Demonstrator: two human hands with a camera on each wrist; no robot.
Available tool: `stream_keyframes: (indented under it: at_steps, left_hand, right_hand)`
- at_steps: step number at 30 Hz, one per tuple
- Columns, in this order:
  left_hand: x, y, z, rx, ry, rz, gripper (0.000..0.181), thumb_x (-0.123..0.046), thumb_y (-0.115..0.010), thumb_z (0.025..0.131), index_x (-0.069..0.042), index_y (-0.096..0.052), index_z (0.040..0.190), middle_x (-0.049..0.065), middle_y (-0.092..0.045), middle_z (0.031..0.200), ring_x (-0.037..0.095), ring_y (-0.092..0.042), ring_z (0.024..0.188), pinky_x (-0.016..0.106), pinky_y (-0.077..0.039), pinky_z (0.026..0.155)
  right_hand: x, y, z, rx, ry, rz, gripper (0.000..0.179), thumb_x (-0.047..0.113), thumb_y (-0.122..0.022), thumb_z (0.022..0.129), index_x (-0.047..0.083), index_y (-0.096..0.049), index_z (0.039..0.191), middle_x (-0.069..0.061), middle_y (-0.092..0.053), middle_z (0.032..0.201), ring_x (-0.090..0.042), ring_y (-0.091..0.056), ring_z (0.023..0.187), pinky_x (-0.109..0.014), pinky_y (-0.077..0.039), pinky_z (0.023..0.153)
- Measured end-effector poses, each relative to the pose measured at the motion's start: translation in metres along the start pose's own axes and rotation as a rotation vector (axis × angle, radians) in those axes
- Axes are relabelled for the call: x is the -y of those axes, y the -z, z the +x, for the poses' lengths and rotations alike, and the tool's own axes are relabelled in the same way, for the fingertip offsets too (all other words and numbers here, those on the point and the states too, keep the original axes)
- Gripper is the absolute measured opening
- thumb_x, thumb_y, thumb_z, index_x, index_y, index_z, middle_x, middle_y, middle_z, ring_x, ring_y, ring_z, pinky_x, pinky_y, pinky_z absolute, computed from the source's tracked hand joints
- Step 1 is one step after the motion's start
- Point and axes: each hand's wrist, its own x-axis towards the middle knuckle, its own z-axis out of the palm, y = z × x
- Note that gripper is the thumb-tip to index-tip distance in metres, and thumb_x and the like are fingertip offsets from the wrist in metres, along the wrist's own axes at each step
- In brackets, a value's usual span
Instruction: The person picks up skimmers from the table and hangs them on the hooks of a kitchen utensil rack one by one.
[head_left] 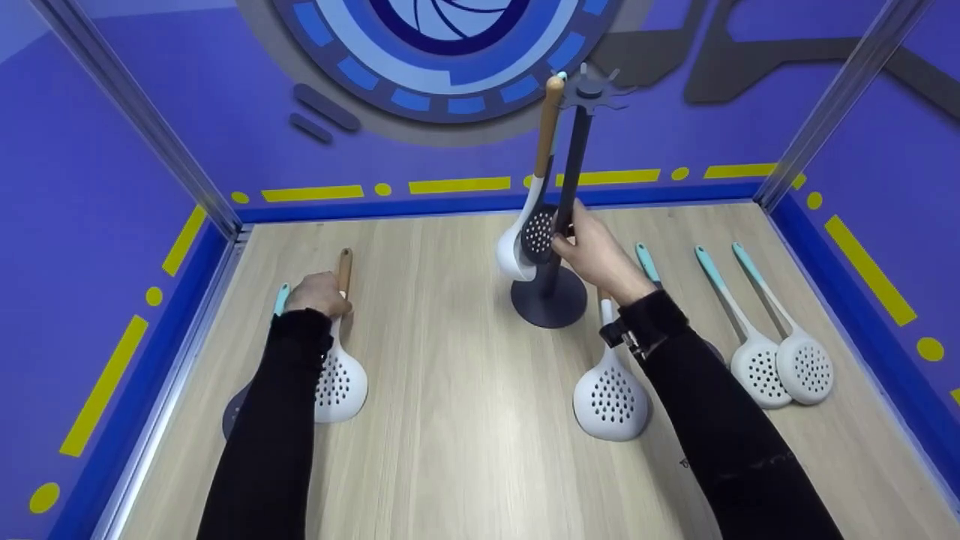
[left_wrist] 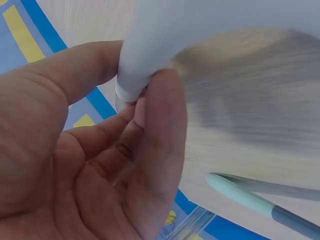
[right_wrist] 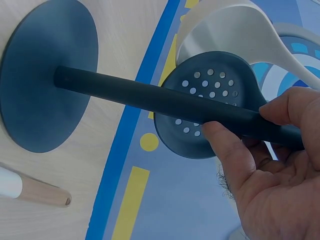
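My left hand [head_left: 315,294] pinches the neck of a white skimmer [head_left: 343,384] with a wooden handle, at the left of the table. In the left wrist view, thumb and fingers meet around its white neck [left_wrist: 145,50]. With my right hand [head_left: 600,251] I grip the dark pole of a utensil stand [head_left: 551,311] at the back centre. A white ladle [head_left: 514,259] with a wooden handle and a black skimmer [head_left: 538,232] hang on the stand's left side. In the right wrist view, the pole [right_wrist: 130,95] crosses in front of the black skimmer [right_wrist: 220,75].
Another wooden-handled white skimmer [head_left: 611,405] lies in front of the stand. Two white skimmers [head_left: 757,375] with teal handles lie at the right, their heads overlapping. My sleeves partly cover two dark utensils with teal handles [head_left: 646,262]. Blue-purple walls [head_left: 450,176] enclose the table.
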Motion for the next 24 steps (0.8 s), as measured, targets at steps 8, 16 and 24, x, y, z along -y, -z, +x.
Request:
stream_keyframes:
  at_steps: [8,16,24]
  left_hand:
    - [-0.0007,-0.0014,0.0004,-0.008,-0.010,-0.020,0.021,-0.016,-0.076,0.103,0.002,-0.072,0.093,0.007,-0.060,0.081,0.021,-0.058,0.072,0.028,-0.045,0.061]
    - [-0.0009,-0.0038,0.0018,0.000,-0.006,-0.031,0.022,-0.018,-0.075,0.103,-0.003,-0.070,0.088,0.004,-0.058,0.077,0.018,-0.058,0.068,0.027,-0.045,0.058]
    - [-0.0022,-0.0038,0.0023,0.004,-0.010,-0.028,0.024,-0.019,-0.075,0.104,-0.003,-0.069,0.088,0.004,-0.057,0.077,0.018,-0.058,0.068,0.026,-0.045,0.058]
  right_hand:
    - [-0.0008,0.0001,0.0002,-0.003,0.004,0.003,0.022,0.003,-0.058,0.118,-0.002,-0.051,0.139,-0.028,-0.065,0.144,-0.048,-0.069,0.149,-0.059,-0.063,0.121]
    - [-0.0012,-0.0002,-0.0009,-0.006,0.001,-0.012,0.030,0.005,-0.059,0.119,-0.003,-0.052,0.147,-0.029,-0.065,0.152,-0.050,-0.067,0.152,-0.060,-0.064,0.120]
    - [-0.0009,0.0005,-0.0012,-0.002,-0.012,-0.014,0.029,0.005,-0.059,0.119,-0.003,-0.052,0.146,-0.029,-0.063,0.156,-0.049,-0.066,0.154,-0.060,-0.063,0.122]
